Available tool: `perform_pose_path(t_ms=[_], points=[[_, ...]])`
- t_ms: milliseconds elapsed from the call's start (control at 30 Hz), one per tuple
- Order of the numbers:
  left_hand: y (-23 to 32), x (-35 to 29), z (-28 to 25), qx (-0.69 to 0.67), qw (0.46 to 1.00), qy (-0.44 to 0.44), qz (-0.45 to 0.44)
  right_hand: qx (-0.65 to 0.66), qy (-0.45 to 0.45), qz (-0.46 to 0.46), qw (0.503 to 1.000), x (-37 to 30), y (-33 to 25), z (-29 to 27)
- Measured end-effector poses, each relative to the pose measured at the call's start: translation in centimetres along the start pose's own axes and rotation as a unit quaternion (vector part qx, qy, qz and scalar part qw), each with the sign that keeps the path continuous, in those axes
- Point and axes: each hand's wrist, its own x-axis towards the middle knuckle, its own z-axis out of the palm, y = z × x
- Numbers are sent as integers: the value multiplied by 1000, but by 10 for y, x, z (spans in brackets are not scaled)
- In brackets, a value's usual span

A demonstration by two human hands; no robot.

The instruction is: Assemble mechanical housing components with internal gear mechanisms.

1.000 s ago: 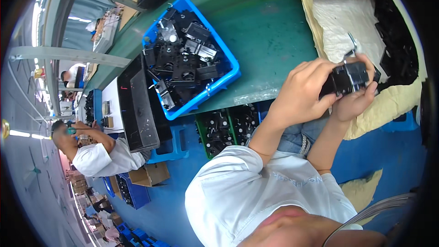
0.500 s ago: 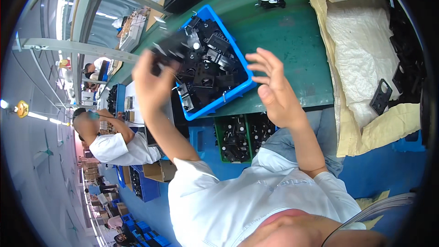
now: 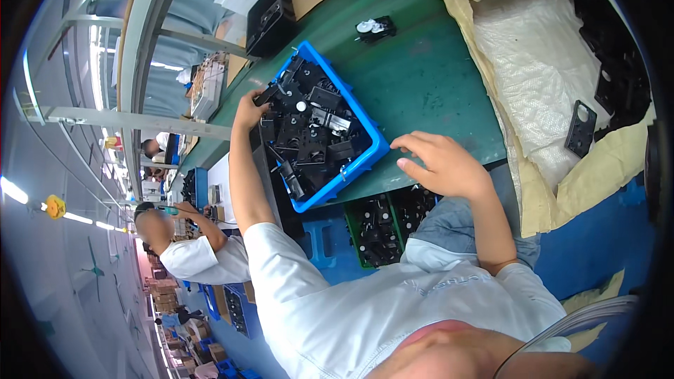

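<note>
A blue bin (image 3: 359, 101) stands on the green table, heaped with black plastic parts (image 3: 312, 146) and a few white and clear pieces. At its far left rim my left hand (image 3: 247, 109) is closed on a black plastic part (image 3: 267, 94), which lies against the heap. The fingers partly hide that part's shape. My right hand (image 3: 447, 163) hangs over the table's near edge by the bin's right corner. Its fingers are loosely bent and apart, with nothing in them.
A lined paper sack (image 3: 540, 63) with black parts lies open at right. One black part with white discs (image 3: 374, 29) sits on the green table (image 3: 435, 91). A black tray (image 3: 269, 20) stands far left. Green crates (image 3: 375, 231) are below the edge. A co-worker (image 3: 193, 242) sits at left.
My left hand has brought the black part, blurred by motion earlier, down to the bin's far left rim. My right hand has lowered and turned palm down. The whole view has shifted slightly.
</note>
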Motion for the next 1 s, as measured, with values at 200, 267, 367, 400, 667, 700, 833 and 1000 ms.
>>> perform_pose_path(t_ms=[200,267,367,400,667,700,833,1000], points=[[-29,12,-30,-161,979,-115,-40,-15,-23,1,1000,-1,0,-2],[-21,29,-45,36,999,-9,-9,-15,-17,3,1000,1,3,-1],[63,72,-31,59,995,-19,74,-22,-8,5,1000,2,9,-2],[100,86,-22,70,991,-19,112,-23,-5,10,1000,2,10,-3],[195,172,95,377,888,-227,134,-41,49,-40,997,-8,5,-5],[200,173,103,435,854,-257,124,-41,65,-48,996,-10,5,-7],[218,167,113,197,927,-314,65,-44,87,-43,994,-11,19,-3],[282,139,154,80,932,-266,232,-71,37,-31,996,-12,9,-2]])
